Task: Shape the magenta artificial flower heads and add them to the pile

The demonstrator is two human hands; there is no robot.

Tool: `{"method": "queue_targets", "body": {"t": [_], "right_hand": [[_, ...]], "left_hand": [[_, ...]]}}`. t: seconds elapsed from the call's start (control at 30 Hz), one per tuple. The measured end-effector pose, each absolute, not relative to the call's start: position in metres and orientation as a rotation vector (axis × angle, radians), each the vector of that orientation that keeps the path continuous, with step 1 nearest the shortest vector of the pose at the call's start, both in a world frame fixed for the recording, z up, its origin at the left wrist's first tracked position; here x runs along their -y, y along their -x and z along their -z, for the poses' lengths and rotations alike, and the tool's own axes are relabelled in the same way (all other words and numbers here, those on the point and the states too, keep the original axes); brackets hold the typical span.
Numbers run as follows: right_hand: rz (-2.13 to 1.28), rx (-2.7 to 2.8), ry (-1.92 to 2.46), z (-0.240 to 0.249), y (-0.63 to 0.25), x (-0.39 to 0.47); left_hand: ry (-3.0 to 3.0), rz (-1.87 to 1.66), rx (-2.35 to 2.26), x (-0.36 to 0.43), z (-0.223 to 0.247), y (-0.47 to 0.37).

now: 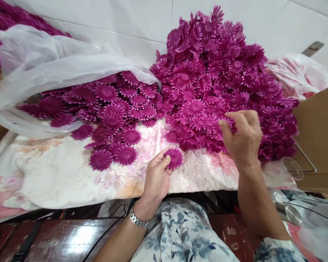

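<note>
Near the front of the table, my left hand (157,174) pinches a round magenta flower piece (175,158) between thumb and fingers. My right hand (243,136) is raised in front of a tall heap of magenta flower pieces (196,83), its thumb and forefinger drawn together. Some magenta shows behind and between those fingers, but whether it is held is hard to tell. To the left, flatter flower pieces (112,118) spill out of a white plastic bag (51,62) and overlap each other.
A flowered cloth (57,174) covers the table, stained in places. Cardboard boxes stand at the right (319,138) and the left edge. Behind the right box lies a clear bag with red contents (303,74). White tiles (125,22) form the wall behind.
</note>
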State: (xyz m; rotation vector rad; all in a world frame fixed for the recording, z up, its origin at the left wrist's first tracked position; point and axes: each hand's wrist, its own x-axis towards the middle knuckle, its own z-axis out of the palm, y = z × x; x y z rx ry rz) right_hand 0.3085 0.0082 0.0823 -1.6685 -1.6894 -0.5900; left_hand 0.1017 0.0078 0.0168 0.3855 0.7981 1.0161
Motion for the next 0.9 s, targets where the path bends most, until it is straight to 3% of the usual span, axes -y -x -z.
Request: {"method": "queue_targets", "body": {"t": [0.13, 0.2, 0.33, 0.63, 0.7, 0.9], "right_hand": [[-0.099, 2.100, 1.476, -0.055, -0.261, -0.002], [-0.270, 2.135, 1.451, -0.039, -0.245, -0.002], [-0.246, 2.102, 1.424, -0.025, -0.240, -0.002], [0.586, 1.720, 1.698, -0.068, -0.299, -0.020], [0.516, 1.721, 1.688, -0.070, -0.300, -0.017], [-0.193, 2.103, 1.449, -0.037, -0.253, 0.003]], "left_hand": [[-0.363, -1.011, -0.772, -0.009, -0.022, -0.109], [-0.397, -1.011, -0.748, -0.008, -0.021, -0.112], [-0.450, -1.002, -0.786, -0.006, -0.018, -0.114], [-0.351, -1.032, -0.770, -0.010, -0.018, -0.112], [-0.331, -1.035, -0.752, -0.011, -0.018, -0.110], [-0.383, -0.996, -0.743, -0.010, -0.016, -0.112]]}}
